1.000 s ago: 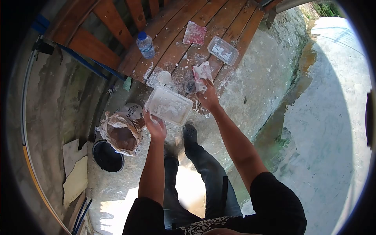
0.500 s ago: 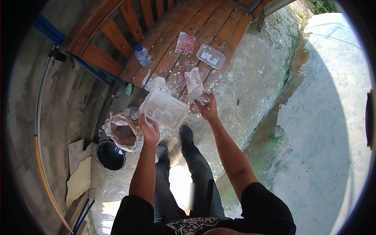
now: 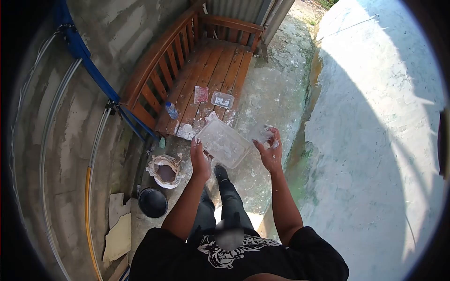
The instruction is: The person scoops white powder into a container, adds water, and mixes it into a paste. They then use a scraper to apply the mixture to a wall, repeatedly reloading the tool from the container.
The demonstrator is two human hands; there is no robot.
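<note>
My left hand (image 3: 200,161) is closed on the left edge of a translucent rectangular plastic container (image 3: 224,144), smeared with white and tilted in front of my body. In my right hand (image 3: 271,152), between thumb and fingers, is a small clear plastic piece (image 3: 258,132); its exact kind cannot be made out. White residue sticks to the right fingers. The piece is just right of the container, apart from it. Behind them, on the bench, are a pink-and-white square (image 3: 201,94), a smaller clear tub (image 3: 222,99) with white stuff, and a white round item (image 3: 187,128).
The wooden bench (image 3: 208,70) stands ahead, spattered white at its near end, with a water bottle (image 3: 171,110) on it. At lower left are an open sack (image 3: 165,171) of powder and a black bucket (image 3: 153,203). A pale wall-like surface (image 3: 365,154) rises at right.
Both hands have come up with the container and the clear piece; my right hand has moved right, away from the bench. The view has widened, showing more of the bench and wall.
</note>
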